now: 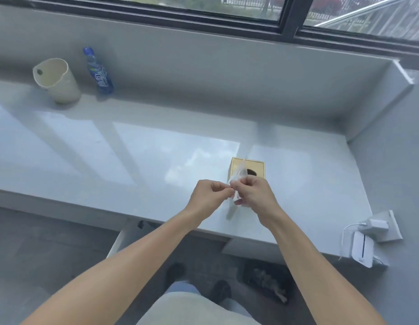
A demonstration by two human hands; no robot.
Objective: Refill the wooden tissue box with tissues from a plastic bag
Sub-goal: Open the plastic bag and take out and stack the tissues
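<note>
A small wooden tissue box with a round hole in its top stands on the white counter, right of centre. Just in front of it, above the counter's near edge, my left hand and my right hand meet, each pinching a thin clear plastic bag. The bag rises between the fingertips and partly overlaps the box's left side. What the bag holds is too blurred to tell. My right hand covers the box's front face.
At the back left stand a cream jug and a blue-labelled water bottle. A white charger with a cable and a white device hang on the right wall. Below the counter are my feet on a grey floor.
</note>
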